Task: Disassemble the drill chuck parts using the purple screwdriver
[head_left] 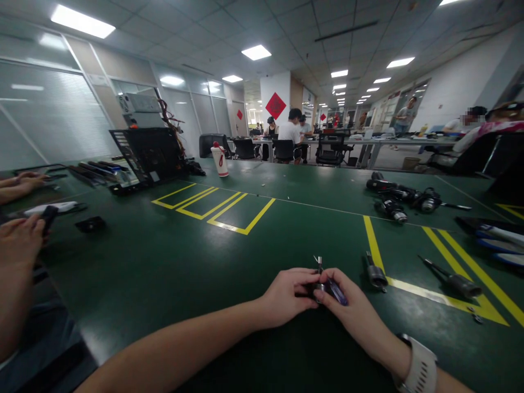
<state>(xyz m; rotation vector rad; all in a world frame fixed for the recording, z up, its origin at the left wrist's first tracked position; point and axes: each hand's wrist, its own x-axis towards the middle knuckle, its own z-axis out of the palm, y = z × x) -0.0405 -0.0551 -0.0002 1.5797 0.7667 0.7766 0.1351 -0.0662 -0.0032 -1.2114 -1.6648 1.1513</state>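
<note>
Both my hands meet low over the green table (172, 262), just in front of me. My left hand (286, 295) pinches the near end of a small dark tool with a purple handle (336, 291) and a short metal tip pointing up. My right hand (347, 308) wraps its fingers round the same tool from the right; a white watch sits on that wrist. What the metal tip carries is too small to make out.
Two short metal driver-like tools (375, 274) (454, 279) lie to the right on yellow floor-style lines. Black devices (403, 199) sit farther back right. A black computer case (147, 155) and a white bottle (221, 159) stand at the back left. Another person's hands (20, 240) work at the left edge.
</note>
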